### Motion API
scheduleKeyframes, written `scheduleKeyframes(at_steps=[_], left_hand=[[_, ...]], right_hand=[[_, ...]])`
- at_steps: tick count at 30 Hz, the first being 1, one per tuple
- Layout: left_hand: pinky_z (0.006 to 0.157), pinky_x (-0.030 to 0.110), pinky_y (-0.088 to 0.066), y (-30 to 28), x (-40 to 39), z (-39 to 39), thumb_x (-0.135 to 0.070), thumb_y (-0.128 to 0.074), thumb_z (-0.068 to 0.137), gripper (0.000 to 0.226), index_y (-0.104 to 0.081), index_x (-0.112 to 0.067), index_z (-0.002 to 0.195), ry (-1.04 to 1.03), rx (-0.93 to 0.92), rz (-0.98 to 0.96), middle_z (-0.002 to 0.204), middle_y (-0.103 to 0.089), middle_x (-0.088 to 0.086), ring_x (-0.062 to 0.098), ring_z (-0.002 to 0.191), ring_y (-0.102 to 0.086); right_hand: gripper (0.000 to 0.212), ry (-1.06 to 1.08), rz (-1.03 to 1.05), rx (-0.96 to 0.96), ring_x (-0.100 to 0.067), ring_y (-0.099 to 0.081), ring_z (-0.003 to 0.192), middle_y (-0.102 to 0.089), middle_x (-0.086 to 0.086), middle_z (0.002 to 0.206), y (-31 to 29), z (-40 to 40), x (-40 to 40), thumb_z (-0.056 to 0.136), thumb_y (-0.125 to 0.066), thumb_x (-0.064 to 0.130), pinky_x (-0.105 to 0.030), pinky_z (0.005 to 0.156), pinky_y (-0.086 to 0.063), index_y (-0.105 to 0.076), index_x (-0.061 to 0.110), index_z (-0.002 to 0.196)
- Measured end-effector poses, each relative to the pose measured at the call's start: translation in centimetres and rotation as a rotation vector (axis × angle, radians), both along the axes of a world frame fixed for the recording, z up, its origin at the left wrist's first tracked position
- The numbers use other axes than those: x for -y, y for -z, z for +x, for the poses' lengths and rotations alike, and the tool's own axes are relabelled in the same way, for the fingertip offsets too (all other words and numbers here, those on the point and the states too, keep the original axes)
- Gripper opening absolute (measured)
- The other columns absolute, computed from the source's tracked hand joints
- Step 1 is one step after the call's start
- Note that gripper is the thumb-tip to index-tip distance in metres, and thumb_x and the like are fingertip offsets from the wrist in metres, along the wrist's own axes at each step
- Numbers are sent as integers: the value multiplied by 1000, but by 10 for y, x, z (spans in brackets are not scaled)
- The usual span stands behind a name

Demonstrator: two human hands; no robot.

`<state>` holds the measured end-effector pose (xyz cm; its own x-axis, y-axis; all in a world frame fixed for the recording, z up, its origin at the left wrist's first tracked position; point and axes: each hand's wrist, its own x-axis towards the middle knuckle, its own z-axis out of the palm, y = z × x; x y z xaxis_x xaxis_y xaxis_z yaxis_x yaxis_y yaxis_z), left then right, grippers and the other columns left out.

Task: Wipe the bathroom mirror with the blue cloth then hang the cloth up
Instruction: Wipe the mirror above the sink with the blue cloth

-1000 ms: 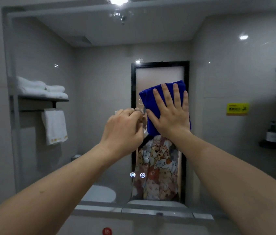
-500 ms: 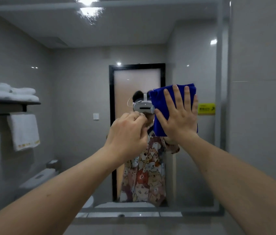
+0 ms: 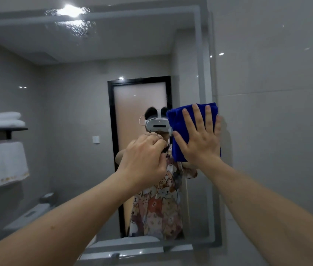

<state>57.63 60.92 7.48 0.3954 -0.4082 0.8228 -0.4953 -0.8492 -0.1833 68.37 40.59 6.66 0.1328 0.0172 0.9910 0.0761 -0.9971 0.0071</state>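
Head view: the right hand (image 3: 199, 139), fingers spread flat, presses a folded blue cloth (image 3: 178, 129) against the bathroom mirror (image 3: 75, 93) near its right edge; the left hand (image 3: 144, 158) is raised just beside the cloth, fingers curled, seemingly pinching something small and dark, though what it is cannot be made out; the glass reflects white towels (image 3: 3, 120) on a shelf at far left.

My right hand (image 3: 199, 139) lies flat over the blue cloth (image 3: 176, 123), so I can't see most of its middle or the glass of the mirror (image 3: 75, 93) behind it. My left hand (image 3: 144, 156) is curled with the fingertips turned away, and whether it pinches anything I can't tell. The mirror's left side and the white towels (image 3: 0, 120) reflected in it are cut off by the frame edge.
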Motion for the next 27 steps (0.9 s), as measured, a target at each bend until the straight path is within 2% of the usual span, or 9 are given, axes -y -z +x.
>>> scheduleKeyframes(at_steps=[6,12,17,27], left_hand=[[82,34,-50,-23,17,-2,-37,-35,90,41,-68,-20,106,-8,56,70,110,-68,-2,16,95,-58],[82,37,-51,-54,21,4,-32,-45,93,28,-65,-19,109,-49,115,60,104,-67,-1,19,93,-57],[79,36,-51,-80,13,11,-30,-47,94,26,-65,-19,109,-78,194,122,105,-67,-2,17,89,-57],[77,33,-45,-120,-18,28,-30,-48,94,24,-67,-20,105,-171,274,111,103,-67,-2,19,90,-58]], right_hand=[[78,-15,-12,12,-36,-4,159,-14,-7,172,-8,2,2,99,-35,67,-61,126,-3,-20,26,164],[77,-37,59,-9,-34,0,159,-12,-6,172,-47,1,4,100,-32,67,-58,126,1,-20,27,164],[77,-38,45,-9,-34,0,159,-11,-6,172,-81,3,3,99,-29,68,-59,126,0,-19,29,164],[72,-25,90,40,-37,-4,158,-16,-8,171,-146,1,-40,101,-26,66,-61,125,-1,-23,27,162]])
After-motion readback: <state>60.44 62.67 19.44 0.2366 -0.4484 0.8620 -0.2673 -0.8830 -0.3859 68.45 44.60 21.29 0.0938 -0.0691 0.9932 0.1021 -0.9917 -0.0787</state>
